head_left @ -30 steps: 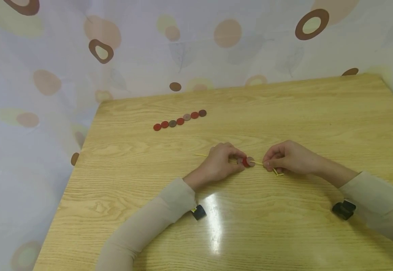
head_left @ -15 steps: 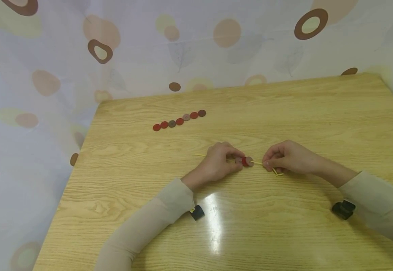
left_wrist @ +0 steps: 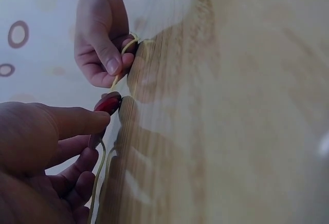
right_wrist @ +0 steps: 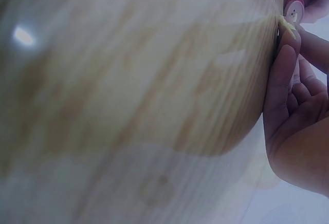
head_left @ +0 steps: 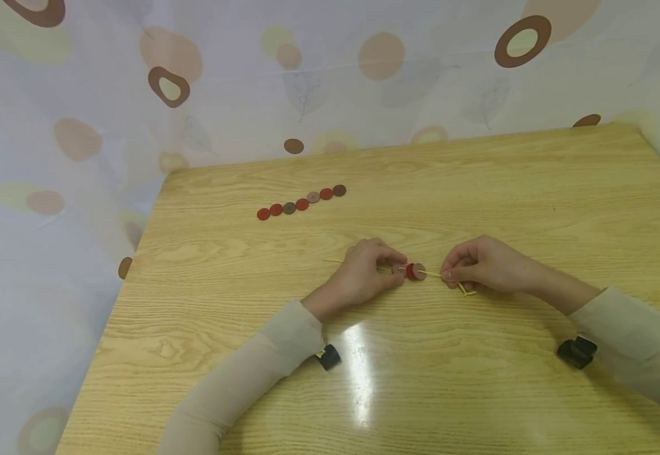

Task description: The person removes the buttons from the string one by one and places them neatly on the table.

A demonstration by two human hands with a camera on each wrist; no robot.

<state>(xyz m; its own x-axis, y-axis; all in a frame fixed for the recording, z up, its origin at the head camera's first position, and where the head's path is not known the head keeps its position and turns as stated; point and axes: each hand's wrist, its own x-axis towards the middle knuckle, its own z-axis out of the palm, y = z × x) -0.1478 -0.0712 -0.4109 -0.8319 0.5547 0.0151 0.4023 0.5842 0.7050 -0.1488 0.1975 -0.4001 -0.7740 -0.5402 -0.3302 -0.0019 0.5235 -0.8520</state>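
Several round buttons are threaded on a yellow cord: a pinkish button (right_wrist: 294, 11) with visible holes faces the right hand, with a red button (head_left: 411, 272) behind it and another pinkish button (head_left: 397, 270) on the left. My left hand (head_left: 366, 272) pinches the left end of this group between thumb and fingers. The yellow cord (head_left: 431, 273) runs taut from the buttons to my right hand (head_left: 486, 264), whose thumb and index finger pinch it near its short bent end. On the other side the cord passes under the left hand, and its tail shows beyond it.
A slanting row of several buttons, red (head_left: 302, 204), pinkish (head_left: 313, 197), grey-brown (head_left: 289, 208) and dark brown (head_left: 339, 189), lies farther back on the wooden table (head_left: 449, 379). A patterned cloth (head_left: 341, 82) hangs behind the table.
My left hand has slid slightly left along the cord, and the left pinkish button has shifted left with it, showing more. The right hand stays in place on the cord.
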